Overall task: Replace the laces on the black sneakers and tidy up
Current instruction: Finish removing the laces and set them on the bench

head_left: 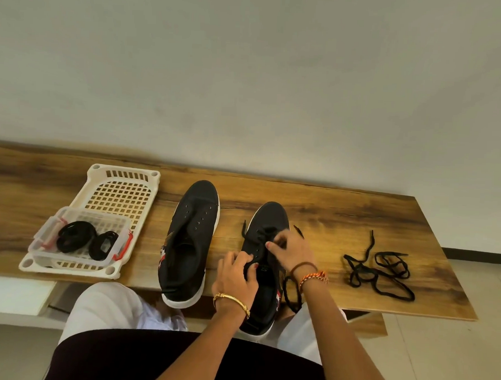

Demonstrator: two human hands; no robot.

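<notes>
Two black sneakers with white soles lie on the wooden table. The left sneaker [190, 239] has bare eyelets and no lace. The right sneaker [268, 219] still carries a black lace [244, 229] whose ends stick out on both sides. My left hand [238, 275] grips the right sneaker's left eyelet side near the tongue. My right hand [288, 249] pinches the lace over the eyelets. A loose black lace [379, 271] lies tangled on the table to the right. Two coiled black laces [75, 236] sit in a clear box [44, 248].
The clear box with red clips rests in a white perforated tray [122, 195] at the table's left. The table [357, 211] stands against a pale wall, its front edge near my knees. A lace loop [292, 295] hangs off the front edge beside my right wrist.
</notes>
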